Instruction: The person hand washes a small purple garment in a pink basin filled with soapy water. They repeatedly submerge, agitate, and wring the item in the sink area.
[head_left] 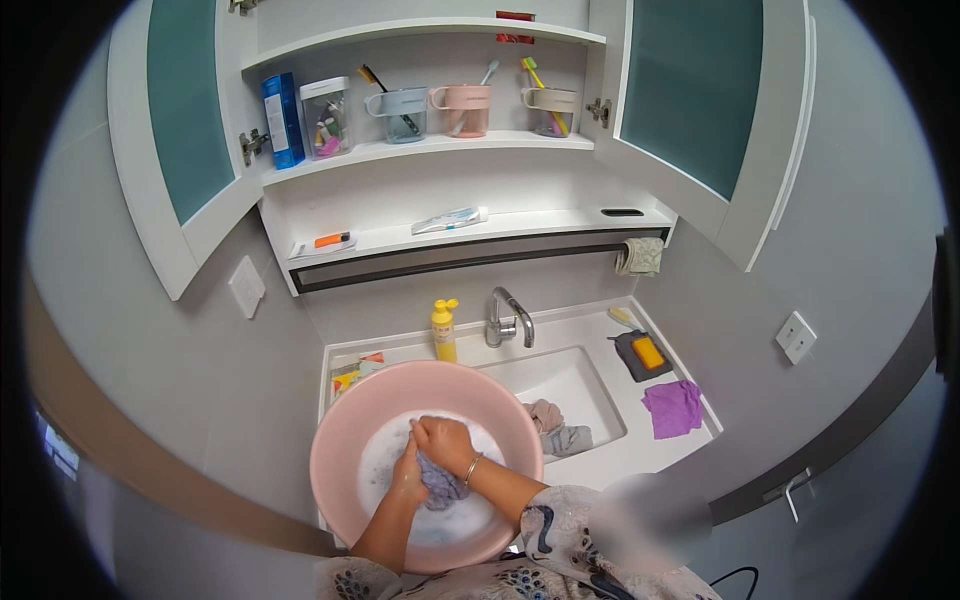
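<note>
Surroundings: countertop (632, 400), rear edge: yellow btl. (444, 335) just L of chrome tap (500, 333). Rear L corner: multicoloured patterned item (355, 373), partly hidden behind pink basin (335, 440). Along R edge, rear to front: small yellow item (621, 317) nr. corner; dk grey cloth (628, 365) w/ orange-yellow block (648, 352) on top; purple cloth (673, 409) nr. front R corner. Pink basin takes up L part of countertop, blocks view of sink's L end.

Containers: sink (515, 375) has beige-pink cloth (543, 415) + grey cloth (572, 440), bunched, nr. its front edge. Pink basin: white suds (382, 460) over the liquid. Cabinet shelf (432, 146), L end to R: blue box (284, 120), clear jar (326, 120) w/ small coloured items, then blue cup (404, 115), pink cup (466, 108), beige cup (550, 110), toothbrush(es) in each.

Hands: both inside basin rim, approx. ctr., above suds, touching each other. R hand (445, 443) clenched on blue-grey cloth (440, 485), knuckles up, wrist w/ bracelet (472, 468); forearm in from lower R. L hand (408, 477) grasping same cloth's L side, back of hand outward, fingers partly hidden. Cloth hangs below hands into suds.
</note>
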